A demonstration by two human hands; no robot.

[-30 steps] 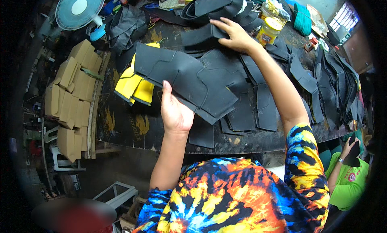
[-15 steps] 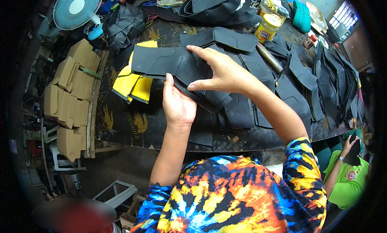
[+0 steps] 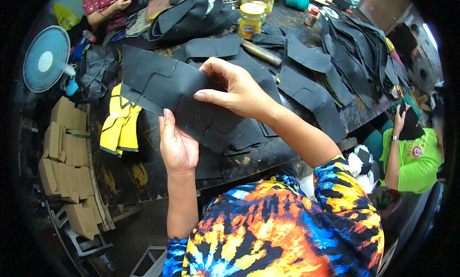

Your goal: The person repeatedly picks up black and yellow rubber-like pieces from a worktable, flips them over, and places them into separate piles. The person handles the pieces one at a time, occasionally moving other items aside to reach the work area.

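Note:
A wide black leather-like panel [image 3: 165, 83] with stitched seam lines is raised over the dark table, tilted, between my hands. My left hand [image 3: 179, 150] grips its near edge, thumb at the rim and the fingers hidden underneath. My right hand [image 3: 237, 90] pinches it from the right, the thumb on its face and the fingers bent at the far edge. Left of it lie yellow pieces with black edging [image 3: 122, 121]. Several similar black panels [image 3: 304, 87] are spread to the right.
A yellow-lidded tub [image 3: 251, 20] and a metal-looking cylinder [image 3: 261, 53] stand beyond the panels. A thick stack of black pieces [image 3: 352, 51] lies at right. Cardboard boxes [image 3: 72, 167] and a fan [image 3: 45, 61] are at left. One co-worker [image 3: 414, 155] is at right, another [image 3: 108, 6] across the table.
The view has swung to the right, so the table's things sit farther left. The held panel is now tilted up, its stitched face showing more. Both hands keep their hold.

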